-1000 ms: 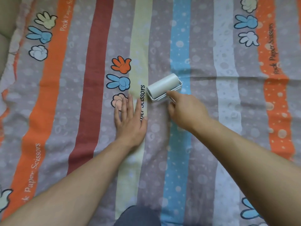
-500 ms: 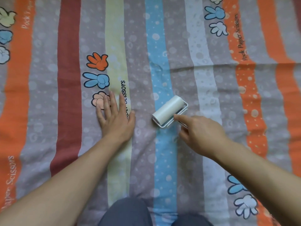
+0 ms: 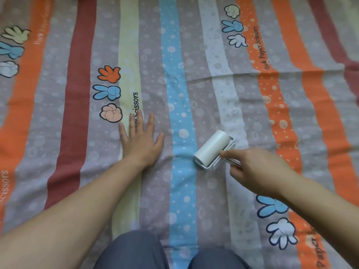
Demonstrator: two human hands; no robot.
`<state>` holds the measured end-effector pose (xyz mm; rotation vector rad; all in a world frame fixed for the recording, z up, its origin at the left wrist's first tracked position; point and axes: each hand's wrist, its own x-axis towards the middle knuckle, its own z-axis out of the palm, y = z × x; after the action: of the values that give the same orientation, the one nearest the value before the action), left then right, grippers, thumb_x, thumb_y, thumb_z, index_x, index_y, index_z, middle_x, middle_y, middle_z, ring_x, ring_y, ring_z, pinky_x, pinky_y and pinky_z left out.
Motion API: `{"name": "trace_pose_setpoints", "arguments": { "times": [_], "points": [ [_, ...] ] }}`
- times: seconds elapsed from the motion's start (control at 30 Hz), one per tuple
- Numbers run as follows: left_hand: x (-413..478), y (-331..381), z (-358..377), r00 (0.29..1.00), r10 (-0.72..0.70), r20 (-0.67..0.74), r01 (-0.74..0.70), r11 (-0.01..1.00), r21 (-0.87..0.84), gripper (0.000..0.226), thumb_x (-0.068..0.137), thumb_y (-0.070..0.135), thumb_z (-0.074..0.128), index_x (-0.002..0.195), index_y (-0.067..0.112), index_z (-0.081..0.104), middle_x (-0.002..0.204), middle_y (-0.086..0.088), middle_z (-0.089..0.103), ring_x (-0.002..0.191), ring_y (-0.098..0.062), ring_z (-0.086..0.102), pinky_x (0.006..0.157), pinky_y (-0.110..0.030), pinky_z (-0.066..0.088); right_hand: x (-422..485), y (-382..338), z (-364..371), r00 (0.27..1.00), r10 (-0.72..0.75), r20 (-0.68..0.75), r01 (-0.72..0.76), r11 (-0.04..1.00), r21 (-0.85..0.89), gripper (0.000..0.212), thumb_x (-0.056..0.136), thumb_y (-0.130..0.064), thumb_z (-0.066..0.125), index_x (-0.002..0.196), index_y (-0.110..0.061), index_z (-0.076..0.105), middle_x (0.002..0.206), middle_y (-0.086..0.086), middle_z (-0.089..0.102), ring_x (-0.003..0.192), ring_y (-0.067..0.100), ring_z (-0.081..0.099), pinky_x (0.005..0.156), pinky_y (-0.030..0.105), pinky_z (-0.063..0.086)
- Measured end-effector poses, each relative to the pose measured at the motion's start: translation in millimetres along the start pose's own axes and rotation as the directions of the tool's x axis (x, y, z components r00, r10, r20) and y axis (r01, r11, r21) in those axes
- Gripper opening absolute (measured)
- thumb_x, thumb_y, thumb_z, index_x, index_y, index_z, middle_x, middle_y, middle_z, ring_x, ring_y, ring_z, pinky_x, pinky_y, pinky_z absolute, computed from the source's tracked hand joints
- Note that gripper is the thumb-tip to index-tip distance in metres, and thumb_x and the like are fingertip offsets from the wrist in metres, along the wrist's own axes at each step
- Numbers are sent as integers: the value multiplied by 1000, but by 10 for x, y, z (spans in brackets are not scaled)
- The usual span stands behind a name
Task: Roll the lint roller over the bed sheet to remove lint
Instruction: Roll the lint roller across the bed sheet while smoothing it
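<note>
While the left grip lies flat on the bed sheet, the right grip clasps the lint roller by its handle — it sits at the blue stripe edge. Looks light, rigid; sheet may bunch.

The handle of the lint roller vanishes almost at once into the right hand, whose fingers round it are tucked out of sight. The left hand, flat on the bed sheet, covers part of a line of printed words. The sheet runs past every edge of the view, so its own edges and corners are unseen. Both forearms and the knees are cut off at the bottom. Any lint is too small to tell.
</note>
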<state>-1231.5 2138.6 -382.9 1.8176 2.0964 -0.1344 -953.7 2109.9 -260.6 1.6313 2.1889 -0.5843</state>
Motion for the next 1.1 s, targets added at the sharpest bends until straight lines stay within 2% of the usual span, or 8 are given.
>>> {"name": "trace_pose_setpoints", "arguments": {
  "times": [0.1,0.2,0.27,0.37,0.47,0.63,0.83,1.1],
  "points": [
    [35,36,-13,1000,20,6,-20,1000,-16,74,101,61,22,161,30,-8,167,-5,-22,151,-25,-28,118,-60,-17,-153,152,-307,997,-26,77,16,992,123,45,90,-33,49,129,-55,49,66,-19,57,52,1,49,48,21,34],
    [136,130,-21,998,60,9,-60,998,-3,75,100,62,20,160,29,-10,166,-5,-24,151,-27,-30,119,-60,-16,-56,214,-620,1000,7,17,-12,931,366,41,89,-30,53,118,-60,54,60,-7,63,39,7,44,43,27,36],
    [168,203,9,998,58,-5,-58,998,17,77,99,61,17,161,25,-12,165,-8,-27,150,-30,-30,120,-60,-13,247,104,-706,993,31,-110,5,950,311,43,89,-31,52,124,-55,55,67,-10,62,46,6,47,46,28,37],
    [175,237,35,999,47,0,-47,999,-5,86,91,69,9,160,25,-15,164,-10,-29,148,-31,-34,119,-60,-15,896,-194,-710,965,63,-255,4,967,254,46,92,-29,49,136,-44,49,109,-3,68,85,15,61,64,30,45],
    [231,209,15,997,32,63,-30,999,-26,98,83,85,7,157,28,-23,161,-6,-37,144,-26,-41,117,-58,-21,1488,-426,-632,972,74,-223,-23,975,223,47,96,-29,44,141,-39,44,129,3,61,113,28,56,83,37,49],
    [322,240,39,990,-13,137,14,1000,-3,111,73,97,5,149,28,-37,154,-4,-48,138,-25,-50,114,-58,-25,1752,-412,-526,986,84,-147,-62,987,145,46,94,-30,40,139,-38,44,125,4,62,110,30,57,79,37,49],
    [338,140,30,983,38,177,-23,996,-88,96,79,83,5,152,34,-31,156,3,-46,139,-17,-48,114,-50,-30,1520,-186,-491,994,-17,-108,29,993,115,40,93,-27,41,132,-34,51,116,8,63,102,32,57,68,34,39],
    [279,495,-75,965,-199,169,200,980,12,86,96,73,22,158,30,-20,163,-1,-33,150,-23,-31,118,-58,-18,662,378,-108,994,-85,-72,89,994,58,28,90,-20,43,116,-26,52,106,9,64,94,33,62,64,33,36]
  ]
}}
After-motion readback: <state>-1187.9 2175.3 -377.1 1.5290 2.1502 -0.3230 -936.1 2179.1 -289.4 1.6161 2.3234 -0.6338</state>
